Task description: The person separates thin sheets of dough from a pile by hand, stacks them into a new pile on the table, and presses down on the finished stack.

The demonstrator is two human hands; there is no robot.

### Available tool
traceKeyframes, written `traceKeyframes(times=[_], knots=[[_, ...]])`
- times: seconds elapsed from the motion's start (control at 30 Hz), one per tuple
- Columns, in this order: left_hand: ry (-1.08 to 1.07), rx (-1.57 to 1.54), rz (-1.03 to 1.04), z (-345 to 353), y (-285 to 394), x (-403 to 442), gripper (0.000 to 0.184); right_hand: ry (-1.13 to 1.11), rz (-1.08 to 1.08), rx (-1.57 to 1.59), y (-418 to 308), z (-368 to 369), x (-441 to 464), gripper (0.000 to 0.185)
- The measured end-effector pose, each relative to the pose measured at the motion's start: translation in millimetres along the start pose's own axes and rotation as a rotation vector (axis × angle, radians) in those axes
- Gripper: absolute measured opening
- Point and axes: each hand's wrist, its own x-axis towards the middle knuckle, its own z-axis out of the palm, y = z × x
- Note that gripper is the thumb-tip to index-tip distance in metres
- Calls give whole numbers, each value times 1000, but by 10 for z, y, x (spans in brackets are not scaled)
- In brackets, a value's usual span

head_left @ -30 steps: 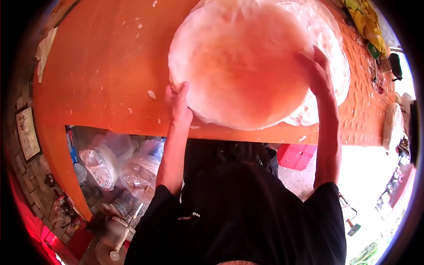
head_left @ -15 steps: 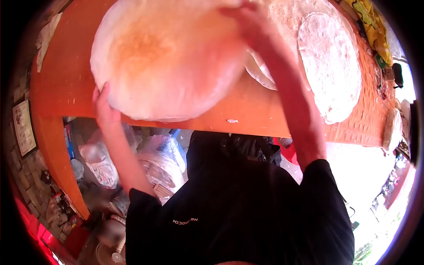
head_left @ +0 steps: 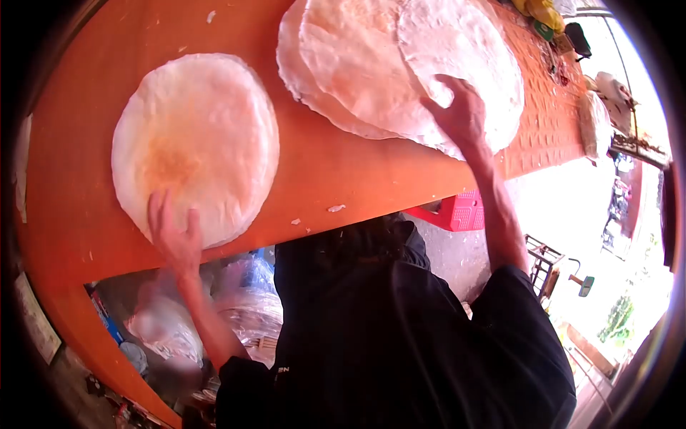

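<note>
A large round flatbread (head_left: 207,129) with a browned patch lies flat on the orange table (head_left: 307,186), at the left. My left hand (head_left: 175,232) rests on its near edge with fingers spread. Further right, several thin flatbreads (head_left: 350,64) overlap in a pile. A paler, floury flatbread (head_left: 475,50) forms the right part of that pile. Over its lower half is my right hand (head_left: 461,114), thumb and fingers apart, holding nothing visible. Whether its fingertips touch the bread I cannot tell.
Plastic-wrapped bundles (head_left: 246,307) sit beneath the table at the left. A pink-red crate (head_left: 461,211) stands below the front edge. At the far right end are a wrapped white bundle (head_left: 593,125) and small items. Dough scraps (head_left: 336,209) dot the tabletop.
The browned flatbread, raised between both hands before, now lies on the table at the left. My right hand has left it and moved over the pile. The view has shifted.
</note>
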Motion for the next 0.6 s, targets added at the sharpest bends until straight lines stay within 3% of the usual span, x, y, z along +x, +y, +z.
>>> traceKeyframes(times=[0.07,0.17,0.3,0.43,0.5,0.6], knots=[[-79,-18,-12,206,79,6,48,-195,134,-140,425,-29,-59,63],[-170,3,-47,322,12,51,43,-321,21,-116,521,-140,-51,62],[-178,84,-145,192,328,186,39,-252,-123,-51,656,-156,-100,53],[-42,-202,-31,209,1173,265,35,-32,-231,62,779,-131,-92,40],[-73,-392,16,335,1674,328,32,131,-113,-7,756,-151,-54,36],[-184,-752,-63,630,2363,317,28,-57,-340,0,1203,-39,11,15]])
